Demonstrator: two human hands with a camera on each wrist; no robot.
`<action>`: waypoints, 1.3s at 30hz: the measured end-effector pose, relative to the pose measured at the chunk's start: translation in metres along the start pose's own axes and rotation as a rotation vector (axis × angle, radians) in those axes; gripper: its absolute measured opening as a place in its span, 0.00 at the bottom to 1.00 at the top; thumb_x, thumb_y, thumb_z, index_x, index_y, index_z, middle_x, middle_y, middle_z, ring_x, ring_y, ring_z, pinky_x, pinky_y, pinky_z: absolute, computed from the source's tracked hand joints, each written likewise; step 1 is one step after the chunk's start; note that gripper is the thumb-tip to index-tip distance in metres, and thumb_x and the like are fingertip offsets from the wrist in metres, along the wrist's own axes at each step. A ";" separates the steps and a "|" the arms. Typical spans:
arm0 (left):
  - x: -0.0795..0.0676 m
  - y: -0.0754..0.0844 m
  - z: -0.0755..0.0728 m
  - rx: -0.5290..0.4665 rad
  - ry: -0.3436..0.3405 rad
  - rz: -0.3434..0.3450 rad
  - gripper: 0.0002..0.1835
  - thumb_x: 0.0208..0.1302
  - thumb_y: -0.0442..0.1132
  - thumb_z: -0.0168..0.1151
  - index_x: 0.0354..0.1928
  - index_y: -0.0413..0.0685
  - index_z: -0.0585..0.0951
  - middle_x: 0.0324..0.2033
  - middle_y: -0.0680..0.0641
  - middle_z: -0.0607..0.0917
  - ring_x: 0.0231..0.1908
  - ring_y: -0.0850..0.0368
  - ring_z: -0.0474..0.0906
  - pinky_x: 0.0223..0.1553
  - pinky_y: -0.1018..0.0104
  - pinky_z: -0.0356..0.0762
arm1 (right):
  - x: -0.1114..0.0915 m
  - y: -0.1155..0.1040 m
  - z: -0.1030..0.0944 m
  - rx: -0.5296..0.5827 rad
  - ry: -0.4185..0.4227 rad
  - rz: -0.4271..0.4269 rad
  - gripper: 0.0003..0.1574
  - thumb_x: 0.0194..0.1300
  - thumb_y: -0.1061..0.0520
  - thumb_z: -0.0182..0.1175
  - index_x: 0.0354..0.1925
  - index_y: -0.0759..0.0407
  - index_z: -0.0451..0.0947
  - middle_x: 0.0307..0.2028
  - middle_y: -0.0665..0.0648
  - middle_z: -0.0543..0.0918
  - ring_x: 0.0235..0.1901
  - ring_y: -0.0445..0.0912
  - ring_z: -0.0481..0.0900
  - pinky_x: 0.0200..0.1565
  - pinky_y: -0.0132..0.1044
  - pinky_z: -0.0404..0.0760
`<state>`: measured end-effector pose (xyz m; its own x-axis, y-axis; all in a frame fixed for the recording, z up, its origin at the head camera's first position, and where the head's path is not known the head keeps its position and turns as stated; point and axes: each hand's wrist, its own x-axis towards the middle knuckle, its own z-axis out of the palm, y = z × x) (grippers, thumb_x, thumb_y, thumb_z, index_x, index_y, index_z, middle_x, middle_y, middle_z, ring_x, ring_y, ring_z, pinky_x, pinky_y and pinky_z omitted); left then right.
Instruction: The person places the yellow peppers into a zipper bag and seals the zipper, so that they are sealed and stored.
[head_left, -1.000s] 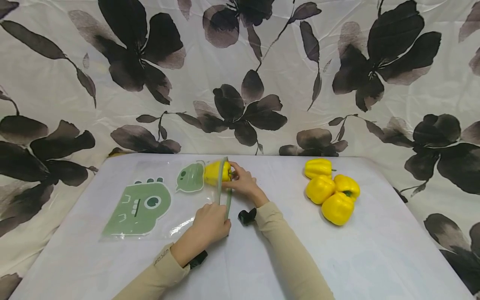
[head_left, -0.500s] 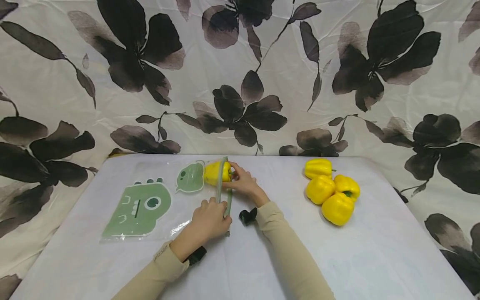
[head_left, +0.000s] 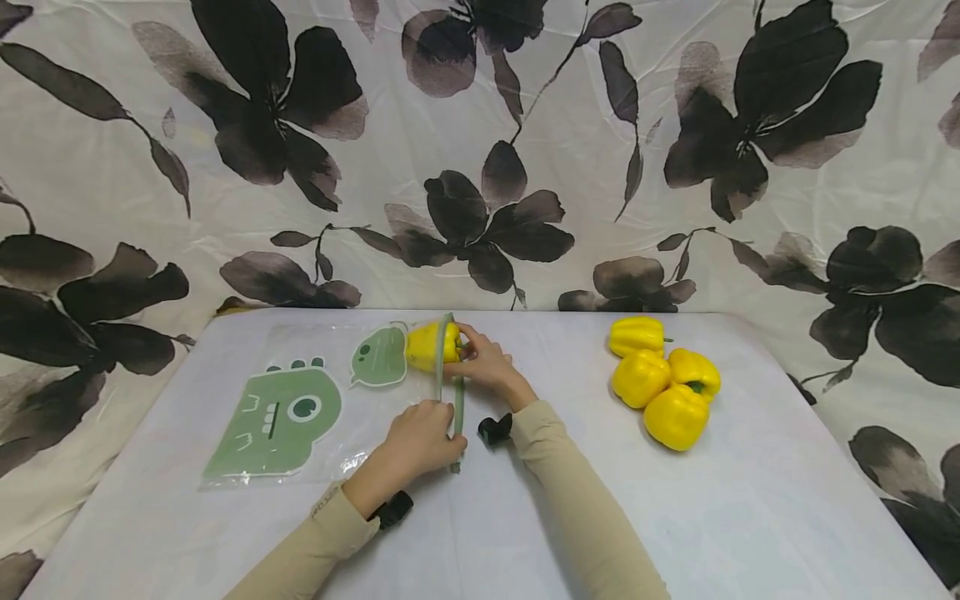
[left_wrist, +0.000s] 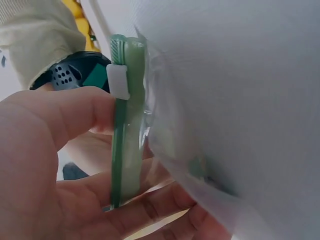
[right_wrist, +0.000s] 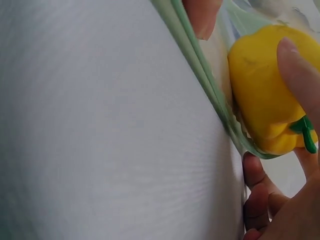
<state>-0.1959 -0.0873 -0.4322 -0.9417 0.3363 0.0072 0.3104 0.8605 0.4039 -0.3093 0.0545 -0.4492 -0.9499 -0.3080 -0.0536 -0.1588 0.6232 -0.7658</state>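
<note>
A clear zip bag (head_left: 300, 417) with green monster prints lies flat, its green-edged mouth to the right. A yellow bell pepper (head_left: 423, 346) lies partly inside that mouth, stem outward. My right hand (head_left: 487, 364) holds the pepper at its stem end; in the right wrist view the thumb lies on the pepper (right_wrist: 260, 75) and some fingers sit outside the green rim (right_wrist: 215, 95). My left hand (head_left: 423, 437) grips the near part of the mouth. In the left wrist view, its thumb is against the green zip strip (left_wrist: 132, 120), beside a white slider (left_wrist: 118, 81).
Several more yellow bell peppers (head_left: 675, 417) sit clustered on the right of the white-covered table (head_left: 757, 517). A floral cloth (head_left: 480, 100) hangs behind the table's far edge. Black wrist cameras (head_left: 495, 431) are strapped to both wrists.
The left hand has shifted slightly on the bag's near edge, its fingers settling closer together. The right hand and the bell pepper are almost unmoved.
</note>
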 end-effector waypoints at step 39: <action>0.003 0.002 -0.005 -0.111 0.102 -0.039 0.15 0.57 0.37 0.65 0.16 0.44 0.72 0.12 0.52 0.68 0.12 0.60 0.65 0.15 0.69 0.64 | -0.217 0.071 -0.194 -0.332 0.339 0.188 0.52 0.58 0.38 0.70 0.63 0.73 0.63 0.54 0.75 0.73 0.51 0.67 0.70 0.49 0.61 0.66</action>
<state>-0.1988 -0.0868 -0.4265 -0.9627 0.2585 0.0800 0.2627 0.8224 0.5045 -0.1670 0.3050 -0.3671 -0.9954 0.0478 0.0827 -0.0016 0.8574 -0.5146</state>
